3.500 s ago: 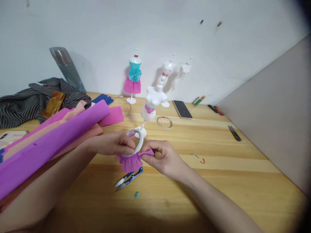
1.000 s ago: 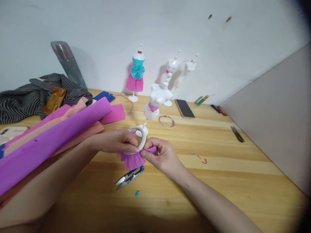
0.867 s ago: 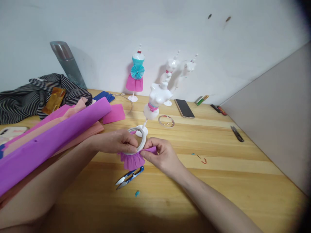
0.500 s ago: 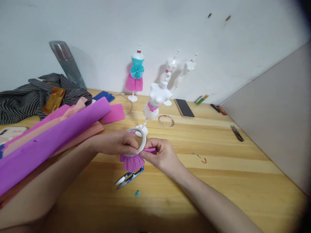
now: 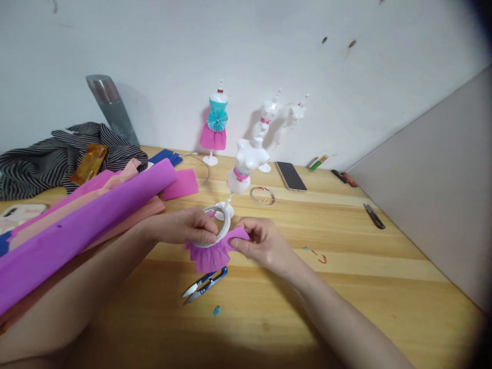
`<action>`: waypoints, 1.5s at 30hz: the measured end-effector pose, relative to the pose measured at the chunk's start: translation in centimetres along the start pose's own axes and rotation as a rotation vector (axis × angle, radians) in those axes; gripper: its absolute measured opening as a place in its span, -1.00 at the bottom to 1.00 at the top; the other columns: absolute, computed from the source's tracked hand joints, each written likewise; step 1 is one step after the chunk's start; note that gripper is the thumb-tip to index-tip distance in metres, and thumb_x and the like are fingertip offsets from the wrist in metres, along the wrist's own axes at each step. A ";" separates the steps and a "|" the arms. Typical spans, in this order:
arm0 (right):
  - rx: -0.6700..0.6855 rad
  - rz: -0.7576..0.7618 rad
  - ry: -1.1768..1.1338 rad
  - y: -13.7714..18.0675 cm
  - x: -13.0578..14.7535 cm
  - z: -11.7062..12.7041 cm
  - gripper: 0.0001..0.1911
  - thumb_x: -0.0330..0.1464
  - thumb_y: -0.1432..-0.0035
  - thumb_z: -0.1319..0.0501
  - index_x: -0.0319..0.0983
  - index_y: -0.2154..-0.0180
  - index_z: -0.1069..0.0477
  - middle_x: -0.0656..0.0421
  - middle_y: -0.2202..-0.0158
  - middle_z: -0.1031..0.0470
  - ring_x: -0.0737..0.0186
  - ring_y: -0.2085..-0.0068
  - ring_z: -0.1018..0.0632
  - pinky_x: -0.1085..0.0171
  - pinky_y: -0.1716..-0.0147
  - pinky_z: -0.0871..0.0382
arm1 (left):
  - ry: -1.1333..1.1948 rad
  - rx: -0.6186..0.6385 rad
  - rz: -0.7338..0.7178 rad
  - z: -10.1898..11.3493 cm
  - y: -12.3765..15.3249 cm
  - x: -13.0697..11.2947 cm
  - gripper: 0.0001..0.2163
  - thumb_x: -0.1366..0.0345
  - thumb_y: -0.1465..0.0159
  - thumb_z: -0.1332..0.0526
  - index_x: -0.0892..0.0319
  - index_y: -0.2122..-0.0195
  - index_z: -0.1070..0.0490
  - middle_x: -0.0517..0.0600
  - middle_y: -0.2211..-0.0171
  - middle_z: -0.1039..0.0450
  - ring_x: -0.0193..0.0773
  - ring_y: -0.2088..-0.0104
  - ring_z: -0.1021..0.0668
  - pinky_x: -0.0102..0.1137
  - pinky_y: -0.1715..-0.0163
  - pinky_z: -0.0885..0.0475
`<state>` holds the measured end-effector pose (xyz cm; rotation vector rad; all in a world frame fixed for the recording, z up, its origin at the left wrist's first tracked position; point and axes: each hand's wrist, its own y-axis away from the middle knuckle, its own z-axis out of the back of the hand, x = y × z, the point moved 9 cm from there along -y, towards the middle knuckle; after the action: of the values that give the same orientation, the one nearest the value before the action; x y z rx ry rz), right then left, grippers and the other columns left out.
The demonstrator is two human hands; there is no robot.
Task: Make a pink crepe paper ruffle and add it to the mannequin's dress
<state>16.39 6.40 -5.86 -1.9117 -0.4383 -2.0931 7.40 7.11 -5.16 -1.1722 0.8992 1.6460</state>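
My left hand (image 5: 197,227) is closed on a white roll of tape (image 5: 226,224), thumb and fingers pinching its lower rim. Gathered purple crepe paper (image 5: 209,258) hangs in ruffles along the bottom of the roll. The strip's flat right end is pinched in my right hand (image 5: 258,241). Just behind the roll stands a white mini mannequin (image 5: 250,156) with a pink and blue band at its waist. Below the ruffle, blue-handled thread snips (image 5: 205,284) lie on the table with blades apart.
Rolled purple and peach crepe paper (image 5: 126,200) fills the left side. Further mannequins (image 5: 218,120) stand along the wall. A phone (image 5: 291,176), a wire ring (image 5: 263,196) and a craft knife (image 5: 373,216) lie to the right. A small teal scrap (image 5: 217,310) sits near the front.
My right hand has shifted slightly right, drawing the purple strip's end out flatter and wider. The left hand still holds the tape roll. The camera view has tilted a little upward.
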 end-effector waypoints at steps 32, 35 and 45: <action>-0.125 0.148 0.223 0.7 0.7 -0.3 -0.88 -0.37 0.00 -0.25 -0.26 0.52 -0.40 0.28 0.61 -0.30 0.42 0.56 -0.26 0.40 0.56 -0.16 | 0.004 0.013 -0.013 -0.1 -0.1 -0.2 -0.63 0.27 -0.32 -0.12 0.19 0.61 -0.05 -0.17 0.59 0.05 -0.46 0.58 -0.10 -0.49 0.63 -0.01; -0.114 0.070 0.149 0.4 -0.5 -0.4 -0.84 -0.34 0.04 -0.28 -0.26 0.53 -0.36 0.30 0.62 -0.26 0.43 0.57 -0.21 0.39 0.58 -0.11 | -0.008 0.015 -0.026 -0.2 -0.1 -0.3 -0.64 0.29 -0.31 -0.11 0.19 0.62 -0.05 -0.17 0.60 0.05 -0.46 0.59 -0.10 -0.49 0.63 -0.02; -0.073 -0.007 0.005 0.2 -1.6 -0.7 -0.80 -0.34 0.06 -0.30 -0.24 0.54 -0.28 0.34 0.62 -0.21 0.45 0.59 -0.20 0.39 0.59 -0.07 | -0.026 0.031 0.023 -0.4 -0.1 0.2 -0.64 0.31 -0.30 -0.12 0.19 0.62 -0.05 -0.17 0.61 0.08 -0.46 0.59 -0.08 -0.47 0.63 0.01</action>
<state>15.94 5.94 -7.48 -1.9466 -0.3729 -2.1454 7.61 6.83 -5.44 -1.1207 0.9217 1.6568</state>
